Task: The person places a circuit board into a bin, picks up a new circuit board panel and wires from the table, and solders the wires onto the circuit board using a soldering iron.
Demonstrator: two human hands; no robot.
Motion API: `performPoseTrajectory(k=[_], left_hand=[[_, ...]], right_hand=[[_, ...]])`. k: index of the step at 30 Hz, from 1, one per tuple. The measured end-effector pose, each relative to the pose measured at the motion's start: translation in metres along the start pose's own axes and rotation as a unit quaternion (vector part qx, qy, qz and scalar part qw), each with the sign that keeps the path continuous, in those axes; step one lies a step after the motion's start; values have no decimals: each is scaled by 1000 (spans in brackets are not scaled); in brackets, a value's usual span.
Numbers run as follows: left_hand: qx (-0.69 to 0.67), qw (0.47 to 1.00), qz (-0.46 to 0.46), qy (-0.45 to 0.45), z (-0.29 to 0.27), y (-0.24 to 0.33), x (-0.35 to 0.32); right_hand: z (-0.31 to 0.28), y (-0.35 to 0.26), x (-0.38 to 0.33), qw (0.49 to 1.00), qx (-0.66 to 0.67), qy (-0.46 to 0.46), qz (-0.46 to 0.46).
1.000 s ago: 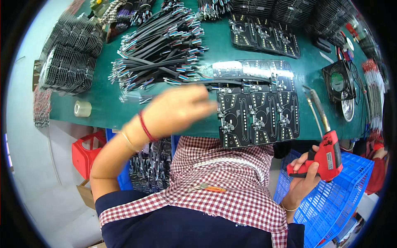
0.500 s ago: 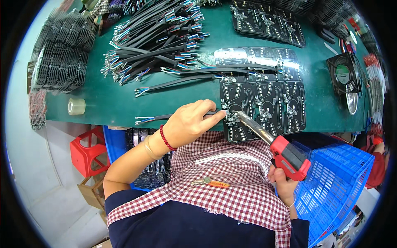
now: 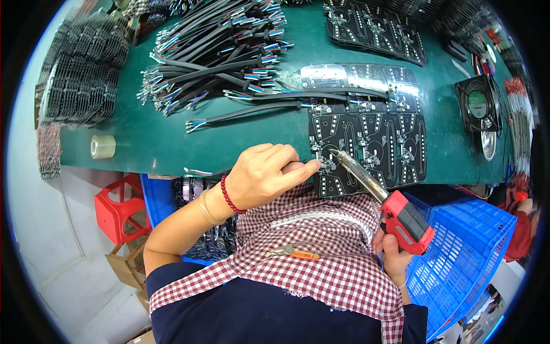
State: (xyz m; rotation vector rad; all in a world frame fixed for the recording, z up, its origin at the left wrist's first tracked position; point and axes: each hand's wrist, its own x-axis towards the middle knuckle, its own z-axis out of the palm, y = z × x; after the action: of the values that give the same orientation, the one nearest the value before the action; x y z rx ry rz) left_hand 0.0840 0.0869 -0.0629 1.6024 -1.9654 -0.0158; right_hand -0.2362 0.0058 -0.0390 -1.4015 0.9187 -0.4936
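My left hand is closed in a pinch on a black-sleeved cable, mostly hidden behind the hand. The cable's loose wire ends stick out to the left. Its fingertips are at the left edge of a panel of black circuit boards, beside small metal contacts. My right hand grips a red and black soldering iron by its handle. The iron's tip points up and left over the leftmost board, just right of my left fingertips. Two black cables lie with their right ends on the panel's upper boards.
A heap of black cables lies at the far left, near a tape roll. More boards are stacked at the back. A fan stands right. Blue crates and a red stool sit below the table.
My left hand has shifted slightly toward me and right, and the cable's tail has dropped lower. The iron's tip has moved a little right, away from my left fingertips.
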Motion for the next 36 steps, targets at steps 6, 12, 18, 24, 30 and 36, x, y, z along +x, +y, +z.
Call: performPoseTrajectory(k=[6, 12, 18, 24, 30, 36], left_hand=[[1, 999, -9, -39, 3, -1, 8], [-23, 1000, 7, 3, 11, -6, -3], [-34, 999, 3, 4, 13, -7, -4], [-39, 999, -4, 6, 15, -6, -2], [-42, 999, -2, 4, 16, -8, -2], [-48, 999, -7, 6, 16, -7, -1]], right_hand=[[2, 0, 0, 1000, -23, -3, -16], [4, 5, -1, 1000, -17, 1, -17], [2, 6, 0, 1000, -17, -10, 19], [1, 11, -1, 998, -55, -23, 11], [-4, 18, 2, 989, -143, -39, -19], [-2, 14, 3, 985, -165, -34, -35]])
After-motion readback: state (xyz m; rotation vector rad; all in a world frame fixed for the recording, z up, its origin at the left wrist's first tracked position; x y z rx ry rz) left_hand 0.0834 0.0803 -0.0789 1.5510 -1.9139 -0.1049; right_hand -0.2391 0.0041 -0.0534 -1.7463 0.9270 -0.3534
